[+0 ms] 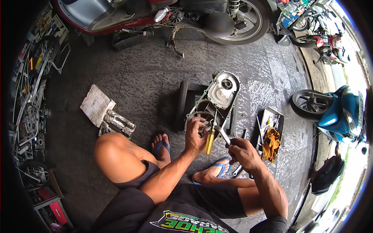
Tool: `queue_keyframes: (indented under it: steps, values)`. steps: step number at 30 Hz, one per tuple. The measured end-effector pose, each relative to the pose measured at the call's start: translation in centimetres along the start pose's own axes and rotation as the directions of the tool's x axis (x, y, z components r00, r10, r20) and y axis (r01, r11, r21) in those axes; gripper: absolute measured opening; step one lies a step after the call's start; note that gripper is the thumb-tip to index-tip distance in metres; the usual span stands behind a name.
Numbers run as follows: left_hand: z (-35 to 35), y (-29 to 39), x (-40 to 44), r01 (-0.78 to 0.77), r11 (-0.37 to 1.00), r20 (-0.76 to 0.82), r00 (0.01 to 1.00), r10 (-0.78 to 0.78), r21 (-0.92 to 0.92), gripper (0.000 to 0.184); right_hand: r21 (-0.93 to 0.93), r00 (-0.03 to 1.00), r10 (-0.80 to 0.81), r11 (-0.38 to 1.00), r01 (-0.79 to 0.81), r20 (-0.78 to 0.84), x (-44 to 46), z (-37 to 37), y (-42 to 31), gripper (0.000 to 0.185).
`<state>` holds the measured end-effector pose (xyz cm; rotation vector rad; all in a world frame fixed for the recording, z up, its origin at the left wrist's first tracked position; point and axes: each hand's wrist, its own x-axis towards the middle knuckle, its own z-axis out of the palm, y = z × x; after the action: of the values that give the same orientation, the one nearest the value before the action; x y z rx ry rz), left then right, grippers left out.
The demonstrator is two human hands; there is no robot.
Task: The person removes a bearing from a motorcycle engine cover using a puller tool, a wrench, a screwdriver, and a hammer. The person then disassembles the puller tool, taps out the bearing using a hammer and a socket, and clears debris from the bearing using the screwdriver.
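Observation:
A metal engine casing [222, 93] with a long oval outline rests on a dark stand [183, 97] in front of me. My left hand [196, 136] is at the casing's near end, its fingers curled; what they grip is hidden. Just beside those fingers, a screwdriver [210, 143] with a yellow handle points its shaft toward the casing. My right hand [244, 152] is closed round the handle of a silver wrench [223, 134]. The wrench's far end reaches the casing's near end, close to the screwdriver.
Right of the casing lies a metal tray [272, 112] with tools and an orange-brown rag [271, 144]. A long wrench [237, 171] is on the floor by my foot. A dirty white block [97, 105] lies left. A red motorcycle [155, 21] stands ahead, a blue scooter [338, 112] right.

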<state>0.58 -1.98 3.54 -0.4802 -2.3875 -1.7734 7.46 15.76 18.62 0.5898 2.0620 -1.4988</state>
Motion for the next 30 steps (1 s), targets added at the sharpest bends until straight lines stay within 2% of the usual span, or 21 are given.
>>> queue_keyframes:
  steps: [2,4,5,6,8,10,12,13,16,17,18,20,21,22,24,25,28,30]
  values:
    - [0.3,-0.2,0.1,-0.028,1.000,0.037,0.999,0.028,0.012,0.044,0.012,1.000,0.011,1.000,-0.011,-0.001,0.2,0.1,0.0,0.024]
    - [0.5,-0.1,0.9,-0.120,0.993,0.035,0.992,0.119,0.015,0.054,-0.033,1.000,-0.014,0.999,0.013,-0.011,0.1,0.3,0.0,0.024]
    - [0.1,-0.5,1.1,-0.159,0.987,0.108,0.982,0.156,0.020,0.056,-0.038,1.000,-0.015,0.999,0.015,-0.008,0.2,0.2,0.3,0.024]
    - [-0.1,-0.8,1.5,-0.204,0.979,0.138,0.970,0.201,0.012,0.053,-0.040,1.000,-0.017,0.999,0.016,-0.017,0.3,0.2,0.5,0.024]
    - [-0.2,-0.8,1.2,-0.157,0.987,0.132,0.978,0.159,-0.027,0.048,0.001,1.000,0.013,1.000,-0.013,-0.008,0.3,0.2,0.8,0.021]
    - [-0.2,-0.5,0.5,-0.097,0.994,0.024,0.995,0.099,-0.054,0.042,0.003,1.000,0.024,1.000,-0.024,-0.020,0.4,0.4,1.2,0.025]
    - [-0.5,-0.6,0.2,-0.084,0.996,0.015,0.996,0.085,-0.010,0.040,-0.010,1.000,0.010,1.000,-0.011,-0.011,0.2,0.3,0.8,0.026]
    - [-0.2,-0.1,0.4,-0.053,0.997,0.005,0.999,0.053,-0.052,0.040,-0.041,1.000,-0.002,0.999,0.002,-0.007,0.0,0.2,0.4,0.026]
    - [0.0,0.1,0.7,-0.115,0.993,0.153,0.981,0.118,-0.025,0.045,-0.028,1.000,0.006,1.000,-0.006,-0.004,-0.1,0.2,0.1,0.026]
    - [0.3,-1.9,0.4,-0.215,0.976,0.211,0.956,0.202,0.041,0.048,-0.030,1.000,0.004,1.000,-0.004,0.003,0.1,0.2,0.6,0.027]
    - [0.5,-2.2,0.2,-0.193,0.981,0.167,0.968,0.189,0.011,0.044,-0.034,1.000,0.000,0.999,0.000,0.009,0.3,0.1,1.0,0.028]
    - [0.5,-1.0,0.1,-0.002,0.999,0.126,0.992,-0.005,0.051,0.040,-0.033,1.000,0.006,0.999,-0.006,0.005,0.2,0.2,0.9,0.024]
    - [0.6,-1.0,0.3,0.062,0.998,0.094,0.994,-0.063,0.007,0.038,-0.044,1.000,-0.010,0.999,0.010,0.003,0.1,0.2,0.7,0.027]
    - [0.8,-1.1,0.7,0.015,0.994,0.051,0.998,-0.020,0.105,0.040,-0.056,1.000,-0.026,0.998,0.026,0.002,-0.1,0.1,0.5,0.031]
    - [1.3,-0.7,0.9,0.009,0.986,0.061,0.998,-0.019,0.167,0.043,-0.142,0.998,-0.059,0.988,0.058,-0.003,0.1,0.0,0.5,0.031]
    - [1.7,-0.5,1.0,-0.007,0.998,0.069,0.998,0.002,0.067,0.050,-0.128,0.998,-0.057,0.990,0.057,-0.002,0.2,0.0,0.7,0.031]
    - [1.2,-0.4,0.5,-0.269,0.957,0.092,0.961,0.259,0.111,0.043,-0.054,0.999,-0.051,0.997,0.051,0.014,0.2,0.0,0.7,0.030]
    - [1.3,-2.2,-0.4,-0.091,0.994,0.083,0.993,0.086,0.053,0.034,-0.046,0.999,-0.021,0.999,0.023,0.041,0.3,-0.1,0.9,0.029]
